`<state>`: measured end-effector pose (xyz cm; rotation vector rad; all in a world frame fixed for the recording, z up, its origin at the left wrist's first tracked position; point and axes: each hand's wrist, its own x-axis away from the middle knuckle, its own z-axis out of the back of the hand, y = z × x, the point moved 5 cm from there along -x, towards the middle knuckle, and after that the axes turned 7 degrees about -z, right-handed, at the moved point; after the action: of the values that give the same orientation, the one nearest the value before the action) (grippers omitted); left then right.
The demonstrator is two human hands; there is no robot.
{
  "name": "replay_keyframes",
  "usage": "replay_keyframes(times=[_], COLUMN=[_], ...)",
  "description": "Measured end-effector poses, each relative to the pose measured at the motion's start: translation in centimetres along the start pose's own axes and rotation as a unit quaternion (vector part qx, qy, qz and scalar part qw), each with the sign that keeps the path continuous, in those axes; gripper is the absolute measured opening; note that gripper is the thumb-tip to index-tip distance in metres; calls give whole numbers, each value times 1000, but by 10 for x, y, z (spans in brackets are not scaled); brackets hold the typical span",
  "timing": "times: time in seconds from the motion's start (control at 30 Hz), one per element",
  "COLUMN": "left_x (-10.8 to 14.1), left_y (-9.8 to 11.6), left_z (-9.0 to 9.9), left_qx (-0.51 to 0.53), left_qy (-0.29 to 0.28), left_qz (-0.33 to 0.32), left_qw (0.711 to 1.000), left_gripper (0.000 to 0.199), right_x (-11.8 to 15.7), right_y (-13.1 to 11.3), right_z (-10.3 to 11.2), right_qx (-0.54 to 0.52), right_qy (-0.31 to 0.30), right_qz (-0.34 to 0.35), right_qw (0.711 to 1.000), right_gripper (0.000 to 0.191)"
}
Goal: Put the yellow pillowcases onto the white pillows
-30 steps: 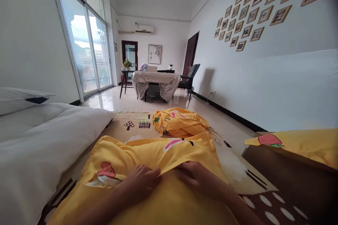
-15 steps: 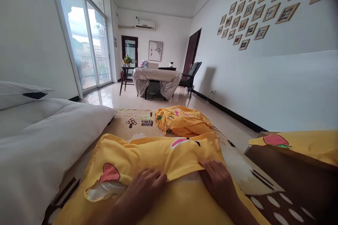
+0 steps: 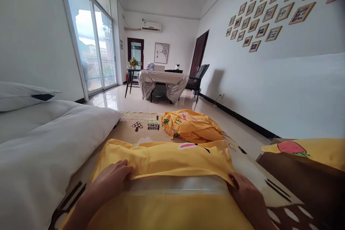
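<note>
A yellow printed cloth [image 3: 172, 158] lies across the near middle, its near edge folded over a clear plastic layer [image 3: 178, 185] with more yellow below it. My left hand [image 3: 117, 172] is closed on the left part of that edge, fingertips curled over the cloth. At the right corner, my right hand [image 3: 244, 190] pinches the same edge between thumb and fingers. Beyond them sits a crumpled orange-yellow cloth [image 3: 191, 125] with pink and green prints.
White pillows [image 3: 67, 133] fill the left side. A patterned blanket [image 3: 134, 125] lies underneath. At the right is a brown box [image 3: 304, 176] with yellow cloth [image 3: 320, 151] over its edge. A covered table [image 3: 163, 79] and a black chair [image 3: 198, 79] stand farther back.
My hands have moved apart, the left one leftward and the right one to the right corner. The cloth's near edge is now straighter, and more of the plastic shows. The view has shifted slightly.
</note>
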<state>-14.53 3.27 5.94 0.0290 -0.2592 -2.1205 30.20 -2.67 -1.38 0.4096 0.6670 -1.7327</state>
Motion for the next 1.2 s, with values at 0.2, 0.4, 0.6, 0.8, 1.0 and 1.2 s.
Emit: replay_keyframes(times=[0.2,0.4,0.6,0.8,1.0,1.2], left_x=[16,22,24,33,36,37], left_y=[-15,-25,-45,-43,-37,-36], left_z=[14,14,14,23,29,31], left_qx=[74,112,113,149,131,108], left_qy=[27,19,4,7,22,24], left_qz=[-34,-42,-14,-16,-27,-7], left_qw=[996,993,993,989,991,994], left_gripper=[15,25,28,34,37,37], right_x=[-1,-5,-8,-20,-24,7], right_y=[30,34,31,24,-77,-258], right_z=[33,-5,-15,-9,42,97], right_qx=[11,-53,-108,-68,-87,-166], right_qy=[58,-137,-203,-221,-117,-276], right_qz=[-105,-132,-179,-144,48,314], right_qw=[993,980,957,962,988,893], right_gripper=[41,41,43,46,46,39])
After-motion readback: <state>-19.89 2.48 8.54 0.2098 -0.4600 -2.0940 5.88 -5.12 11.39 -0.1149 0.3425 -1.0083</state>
